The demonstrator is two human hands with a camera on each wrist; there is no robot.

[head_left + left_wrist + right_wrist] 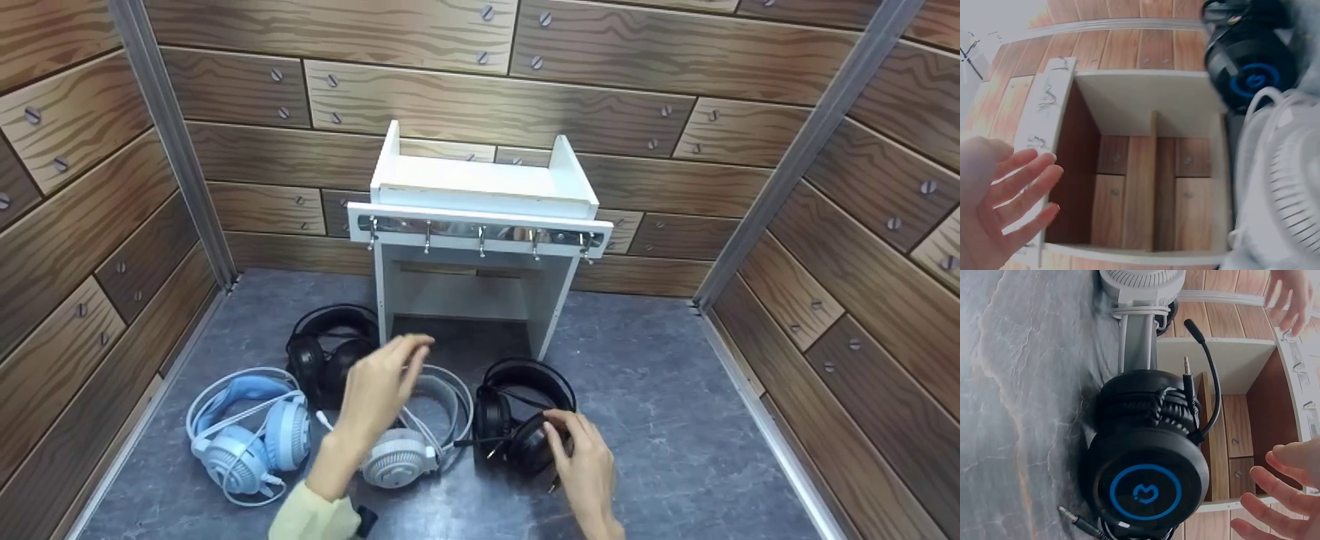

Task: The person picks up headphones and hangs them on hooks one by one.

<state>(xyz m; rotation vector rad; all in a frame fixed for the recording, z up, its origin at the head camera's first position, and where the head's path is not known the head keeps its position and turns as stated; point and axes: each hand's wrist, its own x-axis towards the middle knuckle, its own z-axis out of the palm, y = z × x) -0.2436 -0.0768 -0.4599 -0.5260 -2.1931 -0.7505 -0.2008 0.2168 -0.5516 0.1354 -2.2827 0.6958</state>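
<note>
My left hand (373, 386) hangs above the white headset (394, 459) and holds nothing. In the left wrist view its fingers (1027, 191) are extended and apart. My right hand (586, 461) is beside the ear cup of a black headset (491, 420) lying on the grey floor. The right wrist view shows that ear cup (1145, 492) with a blue ring logo, a boom microphone (1211, 377) and an audio plug. There the right fingers (1269, 484) are spread, with a gap between them and the headset.
A white shelf unit (480, 180) stands at the back, with a rail of several metal hooks (481, 234) across its front. To the left lie a light blue headset (289, 433) and another black headset (306, 364). Wood-patterned walls (420, 37) enclose the grey floor (660, 420).
</note>
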